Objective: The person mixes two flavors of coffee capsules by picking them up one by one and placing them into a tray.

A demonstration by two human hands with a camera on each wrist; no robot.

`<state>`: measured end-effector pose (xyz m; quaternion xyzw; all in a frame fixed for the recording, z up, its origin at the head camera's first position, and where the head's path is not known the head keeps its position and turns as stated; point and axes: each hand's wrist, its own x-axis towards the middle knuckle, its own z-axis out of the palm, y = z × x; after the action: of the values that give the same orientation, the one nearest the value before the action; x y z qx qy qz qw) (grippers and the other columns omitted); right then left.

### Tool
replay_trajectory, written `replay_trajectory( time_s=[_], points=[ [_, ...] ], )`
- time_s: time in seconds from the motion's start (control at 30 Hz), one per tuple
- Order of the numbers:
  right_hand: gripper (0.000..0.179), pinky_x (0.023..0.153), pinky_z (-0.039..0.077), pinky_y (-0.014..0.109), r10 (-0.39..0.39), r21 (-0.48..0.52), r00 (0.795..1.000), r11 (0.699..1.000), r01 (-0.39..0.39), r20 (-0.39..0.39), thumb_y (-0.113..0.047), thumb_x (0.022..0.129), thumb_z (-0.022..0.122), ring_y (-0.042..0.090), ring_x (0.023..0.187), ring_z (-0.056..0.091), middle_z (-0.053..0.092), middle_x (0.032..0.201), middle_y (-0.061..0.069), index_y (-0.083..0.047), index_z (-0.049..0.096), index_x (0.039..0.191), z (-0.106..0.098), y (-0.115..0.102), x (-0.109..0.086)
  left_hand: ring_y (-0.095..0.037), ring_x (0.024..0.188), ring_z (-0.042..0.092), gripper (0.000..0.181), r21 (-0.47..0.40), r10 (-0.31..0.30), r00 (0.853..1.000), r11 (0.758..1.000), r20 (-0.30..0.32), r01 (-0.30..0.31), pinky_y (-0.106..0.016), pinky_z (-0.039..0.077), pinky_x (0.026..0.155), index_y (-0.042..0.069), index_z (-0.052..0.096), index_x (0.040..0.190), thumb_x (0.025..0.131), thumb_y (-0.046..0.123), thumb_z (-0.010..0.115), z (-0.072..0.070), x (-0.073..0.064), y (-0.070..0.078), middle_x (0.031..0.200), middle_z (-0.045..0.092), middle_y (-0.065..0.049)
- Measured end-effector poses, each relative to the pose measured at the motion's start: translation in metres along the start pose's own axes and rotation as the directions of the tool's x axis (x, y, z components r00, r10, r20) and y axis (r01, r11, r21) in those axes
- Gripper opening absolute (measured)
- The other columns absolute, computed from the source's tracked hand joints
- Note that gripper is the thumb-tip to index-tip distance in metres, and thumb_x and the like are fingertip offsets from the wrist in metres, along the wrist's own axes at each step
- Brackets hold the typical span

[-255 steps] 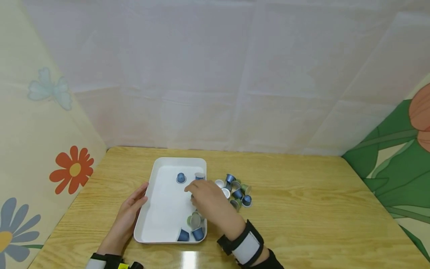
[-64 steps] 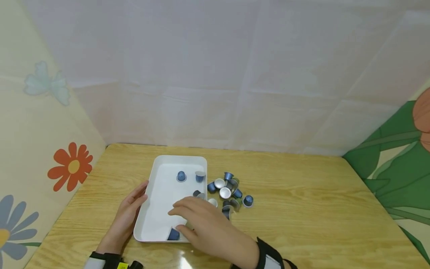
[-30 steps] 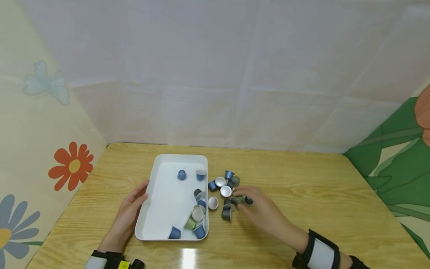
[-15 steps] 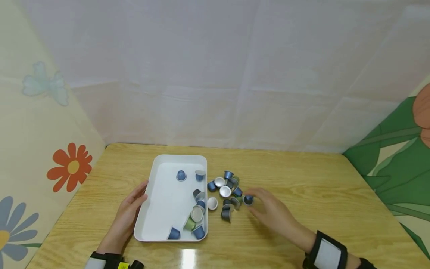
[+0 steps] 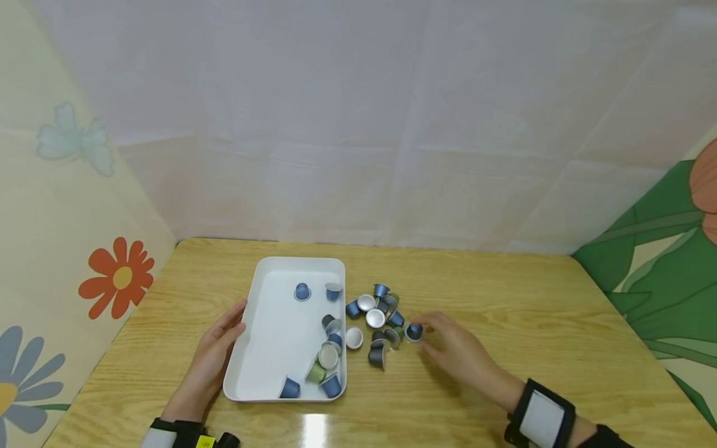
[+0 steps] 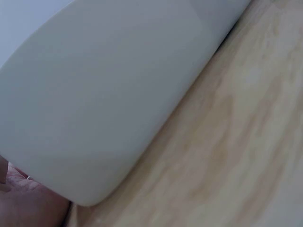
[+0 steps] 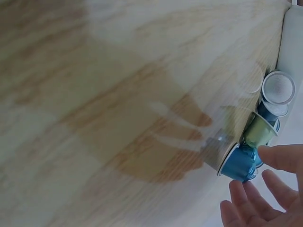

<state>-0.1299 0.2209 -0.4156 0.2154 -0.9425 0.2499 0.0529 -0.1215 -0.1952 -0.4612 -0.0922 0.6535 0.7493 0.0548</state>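
Note:
My left hand [image 5: 210,358] lies along the left side of a white tray [image 5: 263,330], fingers extended and fingertips right at its rim. Inside the tray are several coffee capsules, among them a green one [image 5: 316,373] and a blue one [image 5: 289,388]. My right hand [image 5: 459,351] is at the right end of a heap of capsules. Its spread thumb and fingers reach to a blue capsule [image 5: 414,332], which stands flange down. In the right wrist view the fingertips come right up to this blue capsule [image 7: 238,163], and a green capsule [image 7: 259,131] lies behind it.
Between tray and right hand lie more capsules, such as a white-lidded one [image 5: 376,318], a dark one [image 5: 377,358] and another with its pale lid up [image 5: 354,338]. The wooden table [image 5: 504,298] meets a white cloth backdrop [image 5: 358,155] at its far edge.
My right hand has gone from over the tray to the heap's right end, where it has barely shifted in the last half second. My left hand stays at the tray.

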Motion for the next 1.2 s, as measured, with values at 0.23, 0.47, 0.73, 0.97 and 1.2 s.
replay_trajectory(
  time_s=[0.23, 0.47, 0.73, 0.97, 1.2],
  points=[
    [0.043, 0.077, 0.057, 0.039, 0.010, -0.004, 1.000, 1.000, -0.010, 0.000, 0.005, 0.076, 0.078, 0.022, 0.091, 0.066, 0.066, 0.108, 0.006, -0.005, 0.067, 0.117, 0.001, 0.003, 0.007, -0.021, 0.146, 0.024, 0.053, 0.002, -0.008, 1.000, 1.000, -0.001, 0.008, -0.008, 0.040, 0.092, 0.009, 0.028, 0.156, 0.106, 0.012, 0.044, 0.000, 0.000, 0.000, 0.163, 0.020, -0.006],
    [0.039, 0.079, 0.056, 0.040, 0.021, -0.027, 0.999, 0.999, -0.020, 0.032, 0.004, 0.077, 0.078, 0.021, 0.091, 0.065, 0.067, 0.106, 0.007, -0.003, 0.068, 0.115, 0.008, 0.006, 0.012, -0.019, 0.146, 0.023, 0.053, 0.022, -0.014, 1.000, 1.000, -0.002, 0.014, -0.010, 0.038, 0.097, 0.010, 0.029, 0.157, 0.106, 0.013, 0.044, 0.000, 0.000, 0.000, 0.163, 0.021, -0.004],
    [0.040, 0.080, 0.056, 0.041, 0.057, -0.067, 0.997, 0.996, -0.053, 0.055, 0.000, 0.078, 0.079, 0.020, 0.091, 0.065, 0.067, 0.107, 0.006, -0.005, 0.068, 0.116, 0.011, 0.008, 0.016, -0.018, 0.146, 0.023, 0.053, 0.022, -0.017, 1.000, 1.000, -0.001, 0.017, -0.016, 0.037, 0.103, 0.010, 0.028, 0.157, 0.106, 0.014, 0.044, -0.001, 0.001, 0.001, 0.163, 0.021, -0.004],
    [0.039, 0.080, 0.056, 0.041, 0.072, -0.084, 0.995, 0.994, -0.066, 0.066, 0.000, 0.077, 0.080, 0.021, 0.090, 0.065, 0.067, 0.104, 0.007, -0.004, 0.069, 0.115, 0.009, 0.009, 0.017, -0.020, 0.146, 0.024, 0.053, -0.002, -0.006, 1.000, 1.000, 0.002, 0.006, -0.008, 0.040, 0.092, 0.009, 0.029, 0.156, 0.106, 0.011, 0.043, 0.002, 0.003, -0.001, 0.163, 0.021, -0.005],
    [0.040, 0.082, 0.056, 0.042, 0.089, -0.091, 0.994, 0.992, -0.083, 0.066, -0.001, 0.078, 0.080, 0.022, 0.091, 0.065, 0.068, 0.105, 0.008, -0.003, 0.068, 0.115, 0.011, 0.007, 0.019, -0.019, 0.146, 0.024, 0.053, 0.013, -0.011, 1.000, 1.000, -0.002, 0.011, -0.012, 0.038, 0.098, 0.009, 0.028, 0.156, 0.105, 0.012, 0.044, -0.001, 0.002, 0.000, 0.163, 0.021, -0.005]
  ],
)
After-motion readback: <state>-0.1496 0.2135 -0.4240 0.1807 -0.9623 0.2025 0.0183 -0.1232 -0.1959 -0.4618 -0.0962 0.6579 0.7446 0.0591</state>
